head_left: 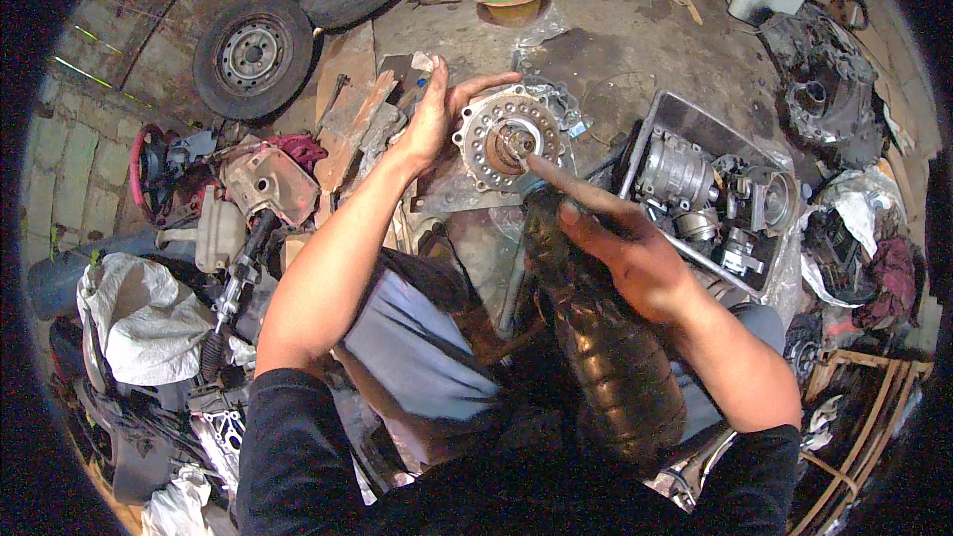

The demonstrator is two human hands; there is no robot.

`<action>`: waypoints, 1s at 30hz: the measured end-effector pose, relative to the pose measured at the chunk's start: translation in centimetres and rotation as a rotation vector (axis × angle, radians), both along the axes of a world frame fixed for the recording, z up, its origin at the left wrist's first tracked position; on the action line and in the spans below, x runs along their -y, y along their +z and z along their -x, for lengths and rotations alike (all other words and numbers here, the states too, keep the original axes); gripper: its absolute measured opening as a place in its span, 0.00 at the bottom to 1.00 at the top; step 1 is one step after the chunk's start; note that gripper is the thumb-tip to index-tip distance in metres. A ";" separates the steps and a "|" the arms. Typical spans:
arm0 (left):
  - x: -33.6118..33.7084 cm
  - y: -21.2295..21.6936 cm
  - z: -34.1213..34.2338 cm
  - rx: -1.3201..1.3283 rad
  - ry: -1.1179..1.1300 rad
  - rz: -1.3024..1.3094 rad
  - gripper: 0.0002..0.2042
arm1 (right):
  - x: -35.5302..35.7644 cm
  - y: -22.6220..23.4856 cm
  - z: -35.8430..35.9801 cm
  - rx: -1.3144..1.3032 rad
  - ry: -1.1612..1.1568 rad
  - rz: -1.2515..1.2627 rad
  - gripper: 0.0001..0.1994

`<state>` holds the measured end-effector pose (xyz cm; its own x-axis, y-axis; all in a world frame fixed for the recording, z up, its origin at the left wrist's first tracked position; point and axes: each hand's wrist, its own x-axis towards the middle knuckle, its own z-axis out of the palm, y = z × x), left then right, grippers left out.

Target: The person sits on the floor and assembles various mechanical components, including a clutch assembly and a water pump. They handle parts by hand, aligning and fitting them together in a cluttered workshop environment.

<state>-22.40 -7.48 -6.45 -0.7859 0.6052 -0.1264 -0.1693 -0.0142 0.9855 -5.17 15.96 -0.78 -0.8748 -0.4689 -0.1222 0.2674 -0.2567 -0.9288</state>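
Note:
A round metal machine part point(477, 152), with a ring of holes and a splined shaft at its centre, stands before me. My left hand point(429, 124) is at its left rim, thumb and fingers stretched apart, one finger along the upper edge. My right hand point(625, 253) is at a big, ribbed, dark brown plastic bottle point(615, 357), thumb on its near side; the other fingers are mostly hidden behind it. The right index finger reaches out toward the shaft. The bottle leans with its neck toward the round part; whether anything flows from it I cannot tell.
A metal tray point(643, 144) of machined parts stands right of the round part. Wooden boards point(362, 129) and a grey-brown metal cover point(266, 182) lie left. Farther off are two wheels point(252, 57), a basin point(514, 12) with a green bowl in it, and a black casing point(829, 89).

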 end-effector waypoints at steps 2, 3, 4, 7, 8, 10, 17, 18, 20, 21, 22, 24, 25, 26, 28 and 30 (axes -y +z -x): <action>0.1 -0.1 0.1 0.005 0.001 0.006 0.57 | -0.2 -0.2 0.1 -0.062 0.001 -0.102 0.29; 0.0 0.0 0.1 0.009 0.004 0.006 0.57 | -0.3 -0.4 0.2 -0.093 -0.002 -0.153 0.29; -0.1 0.0 0.0 0.013 0.007 0.006 0.57 | -0.2 -0.9 0.1 -0.063 0.025 -0.213 0.29; -0.1 -0.1 0.1 0.036 0.008 -0.012 0.57 | 0.0 -1.9 -0.3 0.049 0.081 -0.213 0.29; -0.1 -0.2 0.2 0.045 0.007 -0.021 0.57 | 0.1 -1.8 -0.3 0.101 0.079 -0.095 0.29; 0.1 -0.4 0.4 0.047 0.005 -0.022 0.57 | 0.2 -1.6 -0.4 0.081 0.027 0.004 0.30; 0.2 -0.8 0.7 0.014 -0.012 -0.037 0.58 | -0.9 -1.6 0.6 -0.159 -0.129 -0.341 0.30; 0.1 -0.7 0.7 0.018 -0.009 -0.033 0.58 | -1.0 -1.6 0.6 -0.159 -0.135 -0.372 0.30; 0.0 -0.6 0.5 0.024 -0.001 -0.025 0.58 | -1.2 -1.9 0.5 -0.160 -0.167 -0.346 0.30; -0.1 -0.4 0.4 0.023 -0.004 -0.018 0.58 | -1.3 -2.0 0.5 -0.160 -0.181 -0.333 0.30; -0.1 -0.2 0.3 0.021 -0.007 -0.012 0.58 | -1.3 -1.9 0.5 -0.183 -0.177 -0.336 0.30; -0.1 -0.1 0.3 0.023 -0.010 -0.010 0.58 | -1.1 -1.4 0.2 -0.231 -0.166 -0.342 0.30; -0.1 -0.2 0.3 0.025 -0.010 -0.014 0.58 | -1.2 -1.4 0.2 -0.230 -0.166 -0.336 0.30; 0.0 -0.2 0.3 0.028 -0.010 -0.018 0.58 | -1.2 -1.5 0.2 -0.230 -0.167 -0.329 0.29; -0.1 -0.3 0.3 0.062 -0.006 -0.036 0.58 | -1.5 -1.6 0.2 -0.223 -0.145 -0.333 0.29; -0.2 -0.3 0.3 0.072 0.002 -0.039 0.57 | -1.8 -1.6 0.2 -0.213 -0.100 -0.353 0.29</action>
<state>-22.68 -7.24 -6.77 -0.7767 0.6096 -0.1586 -0.2396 -0.0531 0.9694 -5.42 17.75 -2.35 -0.9370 -0.3419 -0.0715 0.0497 0.0721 -0.9962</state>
